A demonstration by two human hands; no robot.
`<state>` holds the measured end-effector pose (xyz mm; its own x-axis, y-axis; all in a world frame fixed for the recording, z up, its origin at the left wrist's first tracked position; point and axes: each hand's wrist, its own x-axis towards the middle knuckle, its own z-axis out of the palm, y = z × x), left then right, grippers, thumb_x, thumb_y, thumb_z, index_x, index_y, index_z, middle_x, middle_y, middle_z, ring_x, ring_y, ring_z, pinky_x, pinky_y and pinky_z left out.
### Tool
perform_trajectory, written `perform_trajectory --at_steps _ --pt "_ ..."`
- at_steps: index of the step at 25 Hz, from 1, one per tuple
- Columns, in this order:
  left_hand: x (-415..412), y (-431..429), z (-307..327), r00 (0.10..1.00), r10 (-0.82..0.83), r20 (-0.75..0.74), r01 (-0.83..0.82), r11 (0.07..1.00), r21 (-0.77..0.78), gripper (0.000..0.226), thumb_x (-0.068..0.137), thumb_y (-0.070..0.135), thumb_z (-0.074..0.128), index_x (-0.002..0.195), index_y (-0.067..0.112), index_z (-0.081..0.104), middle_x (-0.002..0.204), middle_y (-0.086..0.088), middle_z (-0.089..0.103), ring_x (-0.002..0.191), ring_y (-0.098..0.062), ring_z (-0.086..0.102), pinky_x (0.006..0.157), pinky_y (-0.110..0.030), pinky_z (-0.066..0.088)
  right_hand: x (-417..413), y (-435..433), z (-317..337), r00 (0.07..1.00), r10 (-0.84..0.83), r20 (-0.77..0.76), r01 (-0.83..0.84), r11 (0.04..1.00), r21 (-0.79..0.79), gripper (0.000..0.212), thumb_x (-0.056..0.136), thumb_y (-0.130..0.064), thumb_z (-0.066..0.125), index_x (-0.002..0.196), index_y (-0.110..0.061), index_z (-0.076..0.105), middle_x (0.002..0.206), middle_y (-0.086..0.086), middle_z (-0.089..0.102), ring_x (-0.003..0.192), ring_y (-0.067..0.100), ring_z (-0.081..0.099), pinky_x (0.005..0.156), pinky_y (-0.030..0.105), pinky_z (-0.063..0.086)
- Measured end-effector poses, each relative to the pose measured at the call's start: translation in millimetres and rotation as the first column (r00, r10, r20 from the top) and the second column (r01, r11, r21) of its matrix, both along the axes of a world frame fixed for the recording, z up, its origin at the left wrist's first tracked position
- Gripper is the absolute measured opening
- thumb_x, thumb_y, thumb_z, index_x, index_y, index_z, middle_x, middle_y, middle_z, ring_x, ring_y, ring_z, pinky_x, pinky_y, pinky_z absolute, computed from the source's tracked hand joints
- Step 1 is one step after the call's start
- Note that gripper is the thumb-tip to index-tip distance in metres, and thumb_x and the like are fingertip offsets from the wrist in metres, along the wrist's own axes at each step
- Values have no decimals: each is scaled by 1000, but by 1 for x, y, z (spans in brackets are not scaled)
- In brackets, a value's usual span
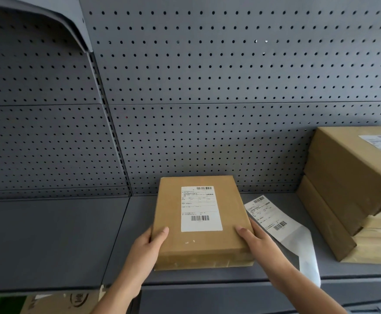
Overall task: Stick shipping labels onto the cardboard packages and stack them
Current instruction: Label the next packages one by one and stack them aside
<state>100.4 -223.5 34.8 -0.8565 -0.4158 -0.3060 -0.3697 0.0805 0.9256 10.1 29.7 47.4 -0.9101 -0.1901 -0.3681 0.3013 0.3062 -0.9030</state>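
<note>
My two hands are the closest things to me, and both are holding the same box. My left hand wraps the near left corner of the cardboard package, with the thumb lying on top and the other fingers hidden under the side. My right hand does the same at the near right corner, thumb on top, so both sets of fingers are closed on the package. The package sits on the grey shelf, or just above it; I cannot tell if it is lifted. A shipping label is already stuck flat on its top, just past my thumbs. So I think the sticking step is done for this one and the stacking step is in hand. The stack of packages stands well off to the right of my right fingers. Next I would need to lift the box, carry it right, and set it square on top of that stack. A loose label sheet lies just beside my right fingers, so I should not drag it along. The package's long side runs away from me toward the pegboard wall, and the label's print reads upright from my side.
</note>
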Motion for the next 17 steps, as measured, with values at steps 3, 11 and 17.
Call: perform_trajectory --at_steps 3,11,17 --pt "-2 10 20 999 -18 -46 16 999 -38 27 100 45 58 123 39 70 108 29 76 109 3 67 87 -20 47 -1 14 23 999 -45 -27 43 998 -44 31 100 -37 55 130 -41 51 111 -19 66 100 3 62 69 19 44" --pt "-17 55 101 958 -160 -236 147 986 -72 24 102 42 55 120 42 70 110 33 74 100 16 65 83 -12 43 -12 70 102 962 -127 -240 118 992 -53 32 96 -42 59 127 -39 59 110 -13 73 103 14 67 91 33 51" --pt "-39 88 161 884 -277 -376 256 961 -108 25 102 44 52 120 42 70 110 32 74 101 16 66 86 -13 42 -12 112 173 895 -207 -395 183 978 -99 29 95 -40 60 124 -41 58 110 -12 70 100 11 65 77 30 48"
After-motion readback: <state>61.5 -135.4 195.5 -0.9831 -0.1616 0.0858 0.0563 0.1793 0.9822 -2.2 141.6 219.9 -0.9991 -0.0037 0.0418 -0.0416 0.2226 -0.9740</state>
